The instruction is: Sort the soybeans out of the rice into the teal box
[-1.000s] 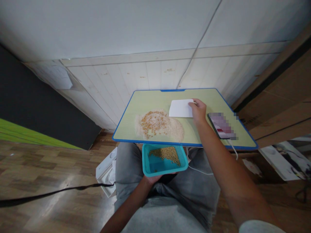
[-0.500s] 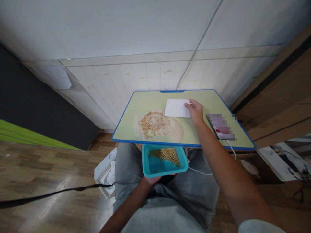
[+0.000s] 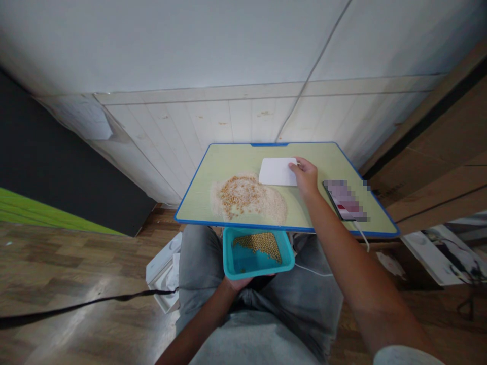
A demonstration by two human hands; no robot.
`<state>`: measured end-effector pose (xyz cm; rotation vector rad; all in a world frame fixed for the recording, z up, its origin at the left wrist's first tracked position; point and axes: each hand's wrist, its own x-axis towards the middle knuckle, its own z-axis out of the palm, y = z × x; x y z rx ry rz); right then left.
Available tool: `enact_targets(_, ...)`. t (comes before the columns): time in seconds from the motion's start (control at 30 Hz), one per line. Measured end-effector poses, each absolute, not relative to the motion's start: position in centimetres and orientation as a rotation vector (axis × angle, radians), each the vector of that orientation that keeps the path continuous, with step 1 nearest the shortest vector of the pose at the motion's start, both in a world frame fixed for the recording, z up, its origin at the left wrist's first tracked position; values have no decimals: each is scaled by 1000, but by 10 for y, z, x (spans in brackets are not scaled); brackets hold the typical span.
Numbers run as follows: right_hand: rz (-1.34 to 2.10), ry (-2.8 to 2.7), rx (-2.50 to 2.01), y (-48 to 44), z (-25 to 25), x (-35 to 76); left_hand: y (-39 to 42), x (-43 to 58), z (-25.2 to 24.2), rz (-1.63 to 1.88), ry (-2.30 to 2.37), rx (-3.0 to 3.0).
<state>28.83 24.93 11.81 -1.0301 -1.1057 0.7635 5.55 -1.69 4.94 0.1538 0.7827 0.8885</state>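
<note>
My right hand (image 3: 305, 175) pinches the right end of a white rectangular card (image 3: 278, 171), thumb on its upper face, over the small table (image 3: 323, 152). Left of the card and nearer to me, a spread of rice-like white grains (image 3: 274, 203) is mixed with yellow-brown beans (image 3: 229, 197), probably soybeans. Below the table's near edge, my left hand (image 3: 239, 283) supports a turquoise plastic tub (image 3: 258, 274) from underneath, at its near side. Most of that hand's fingers are hidden by the tub. Similar round beans (image 3: 268, 243) lie inside, gathered toward the far and right sides.
A phone (image 3: 345, 200) with a white cable (image 3: 363, 235) lies on the table's right part. Brown cardboard boxes (image 3: 437, 167) stand at the right, and a white wall (image 3: 213, 121) rises behind the table. An open white box (image 3: 165, 274) sits by my left leg.
</note>
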Motion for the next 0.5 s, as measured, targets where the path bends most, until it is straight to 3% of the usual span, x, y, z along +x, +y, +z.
enact_targets(0.5,744,-1081,-1078,243,127,288,-15,54,44,918,729,-16)
